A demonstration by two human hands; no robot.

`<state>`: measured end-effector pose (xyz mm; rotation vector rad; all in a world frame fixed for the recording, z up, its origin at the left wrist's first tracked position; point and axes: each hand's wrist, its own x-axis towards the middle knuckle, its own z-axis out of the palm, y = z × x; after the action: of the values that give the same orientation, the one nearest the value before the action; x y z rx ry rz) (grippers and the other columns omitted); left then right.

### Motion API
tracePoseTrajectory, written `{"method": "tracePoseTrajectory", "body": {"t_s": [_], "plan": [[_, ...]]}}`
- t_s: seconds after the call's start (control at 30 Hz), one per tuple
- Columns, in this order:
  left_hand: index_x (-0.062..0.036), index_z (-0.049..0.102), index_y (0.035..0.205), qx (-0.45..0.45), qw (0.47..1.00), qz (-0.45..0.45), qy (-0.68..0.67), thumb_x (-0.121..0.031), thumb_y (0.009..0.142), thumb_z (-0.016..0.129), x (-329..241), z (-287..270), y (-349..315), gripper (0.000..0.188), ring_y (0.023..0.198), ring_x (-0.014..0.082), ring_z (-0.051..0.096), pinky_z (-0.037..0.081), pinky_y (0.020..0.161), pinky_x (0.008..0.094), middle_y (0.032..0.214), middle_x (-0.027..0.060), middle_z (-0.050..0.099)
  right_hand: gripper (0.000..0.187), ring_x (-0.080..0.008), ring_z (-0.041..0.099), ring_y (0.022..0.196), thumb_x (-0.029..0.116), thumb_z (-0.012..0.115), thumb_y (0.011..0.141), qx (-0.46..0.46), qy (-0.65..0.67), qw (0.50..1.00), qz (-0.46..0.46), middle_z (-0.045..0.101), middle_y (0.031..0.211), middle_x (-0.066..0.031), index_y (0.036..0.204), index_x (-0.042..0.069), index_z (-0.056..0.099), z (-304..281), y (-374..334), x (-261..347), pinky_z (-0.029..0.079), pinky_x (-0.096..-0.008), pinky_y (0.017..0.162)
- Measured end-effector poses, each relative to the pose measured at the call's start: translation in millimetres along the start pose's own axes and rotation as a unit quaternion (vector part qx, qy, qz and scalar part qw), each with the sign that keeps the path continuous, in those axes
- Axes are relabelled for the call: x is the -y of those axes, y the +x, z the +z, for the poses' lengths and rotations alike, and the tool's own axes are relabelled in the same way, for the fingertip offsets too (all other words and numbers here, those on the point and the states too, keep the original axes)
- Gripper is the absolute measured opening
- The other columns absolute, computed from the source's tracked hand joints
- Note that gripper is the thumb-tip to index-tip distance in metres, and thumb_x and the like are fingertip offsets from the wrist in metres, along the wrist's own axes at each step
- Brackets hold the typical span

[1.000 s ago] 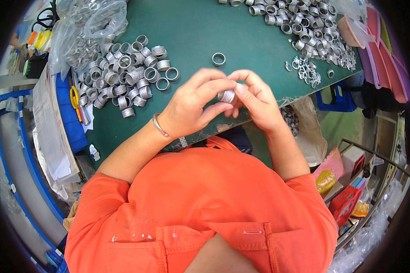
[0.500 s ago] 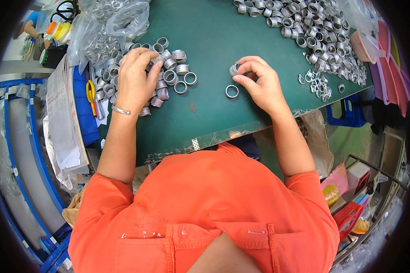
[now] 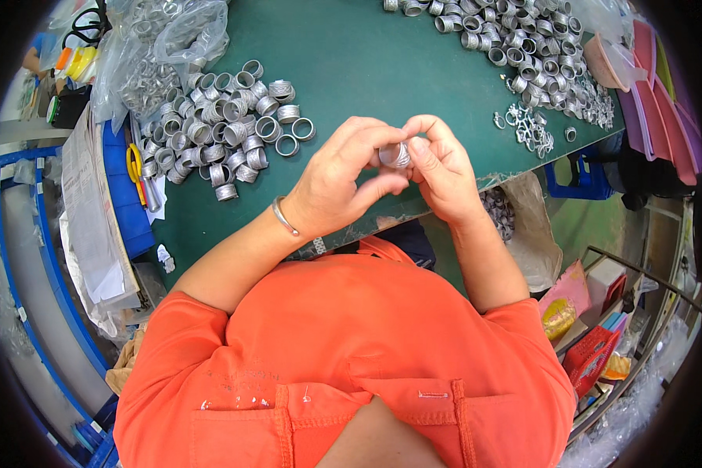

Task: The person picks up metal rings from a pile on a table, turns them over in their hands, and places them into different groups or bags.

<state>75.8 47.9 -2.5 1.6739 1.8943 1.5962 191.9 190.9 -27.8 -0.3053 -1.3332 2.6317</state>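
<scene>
My two hands meet over the front part of the green table (image 3: pixel 320 62). Between them is a silver-grey metal ring (image 3: pixel 395 155) with a textured outer band. My left hand (image 3: pixel 343 171) is closed round its left side, thumb below and fingers above. My right hand (image 3: pixel 443 168) pinches at its right side; the fingertips partly cover the ring, and whether a second ring is behind them I cannot tell. To the left lies a heap of similar rings (image 3: pixel 234 111), with one loose ring (image 3: pixel 287 145) at its near right edge.
A bigger pile of rings (image 3: pixel 526 54) covers the far right, beside small loose metal pieces (image 3: pixel 532 131). Plastic bags (image 3: pixel 187 35) and yellow-handled scissors (image 3: pixel 135 165) are at the left. A blue crate (image 3: pixel 577 181) stands below the table's right edge.
My left hand has left the ring heap and come right to meet my right hand at the ring. The ring that lay beside my right hand no longer shows on the table.
</scene>
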Motion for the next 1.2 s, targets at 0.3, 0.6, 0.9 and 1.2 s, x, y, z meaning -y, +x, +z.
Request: {"method": "tracePoseTrajectory", "body": {"t_s": [0.3, 0.6, 0.9, 1.2], "plan": [[-0.0032, 0.061, 0.107, -0.108, 0.938, -0.132, 0.301, -0.005, 0.078, 0.069, 30, -84, -4, 0.030, 0.080, 0.0177, 0.058, 0.048, 0.072, 0.0292, 0.093, 0.0074, 0.059, 0.035, -0.0316, 0.055, 0.101, 0.009, 0.074, 0.073, -0.019, -0.582, 0.780, -0.227, 0.061, 0.103, -0.0112, 0.104, 0.004, 0.060, -1, 12, 1, 0.044, -0.0388, 0.086], [-0.0027, 0.064, 0.100, -0.025, 0.894, -0.117, 0.432, -0.005, 0.077, 0.070, 42, -110, -16, 0.024, 0.094, 0.0326, 0.058, 0.046, 0.084, 0.0385, 0.102, 0.0134, 0.062, 0.058, -0.0190, 0.061, 0.102, -0.008, 0.069, 0.075, -0.033, -0.254, 0.962, -0.094, 0.062, 0.111, -0.0113, 0.126, 0.003, 0.046, 7, 11, -16, 0.050, -0.0324, 0.086], [-0.0031, 0.065, 0.100, -0.100, 0.938, -0.092, 0.317, -0.003, 0.080, 0.067, 31, -91, -5, 0.020, 0.098, 0.0256, 0.060, 0.047, 0.085, 0.0337, 0.105, 0.0110, 0.062, 0.032, -0.0318, 0.066, 0.096, 0.013, 0.050, 0.097, 0.000, 0.119, 0.992, 0.044, 0.061, 0.106, -0.0207, 0.126, 0.001, 0.041, 0, 4, -3, 0.056, -0.0378, 0.082], [-0.0046, 0.063, 0.109, 0.058, 0.994, 0.028, 0.084, -0.006, 0.071, 0.077, 6, -24, 5, 0.040, 0.093, 0.0284, 0.062, 0.049, 0.081, 0.0366, 0.107, 0.0118, 0.065, 0.030, -0.0209, 0.065, 0.076, 0.026, 0.035, 0.103, 0.000, 0.014, 0.998, 0.065, 0.063, 0.092, -0.0132, 0.120, 0.003, 0.043, 15, 11, -11, 0.053, -0.0325, 0.068]]}}
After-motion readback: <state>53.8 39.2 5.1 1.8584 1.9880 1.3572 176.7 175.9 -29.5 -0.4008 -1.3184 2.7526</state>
